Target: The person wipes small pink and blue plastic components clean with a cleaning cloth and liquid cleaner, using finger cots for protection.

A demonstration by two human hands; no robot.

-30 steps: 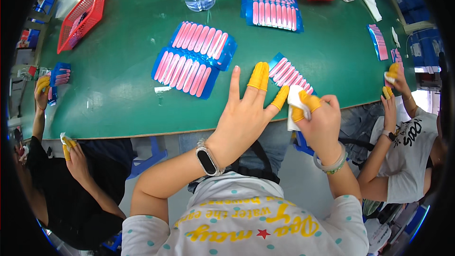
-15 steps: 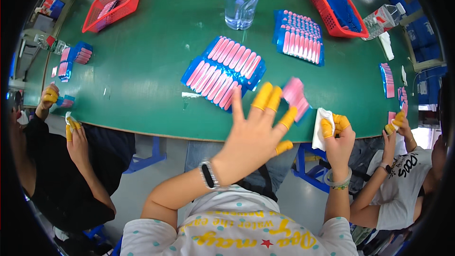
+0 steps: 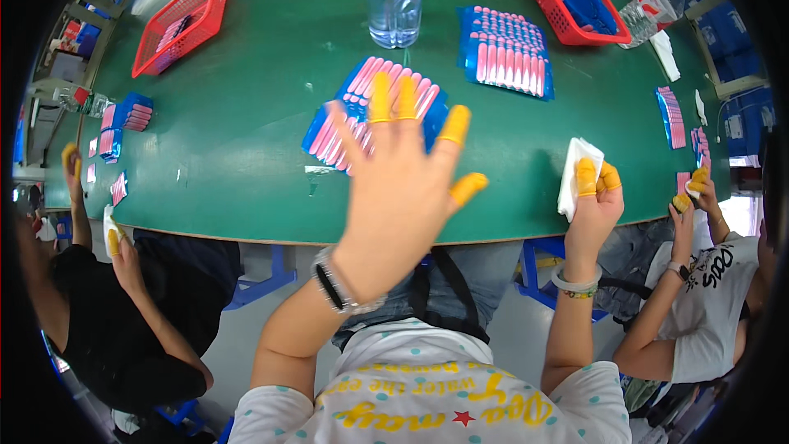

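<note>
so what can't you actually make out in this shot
- Head view: the left hand is motion-blurred and spread in front of the near blue tray of pink pieces, hiding part of it.
- The white cloth is partly covered by the right hand; anything inside it is hidden.
- The water bottle is cut off by the top edge.
- Contents of the red basket are too small to tell.

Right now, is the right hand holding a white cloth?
Yes, the right hand pinches a white cloth at the table's edge.
</note>
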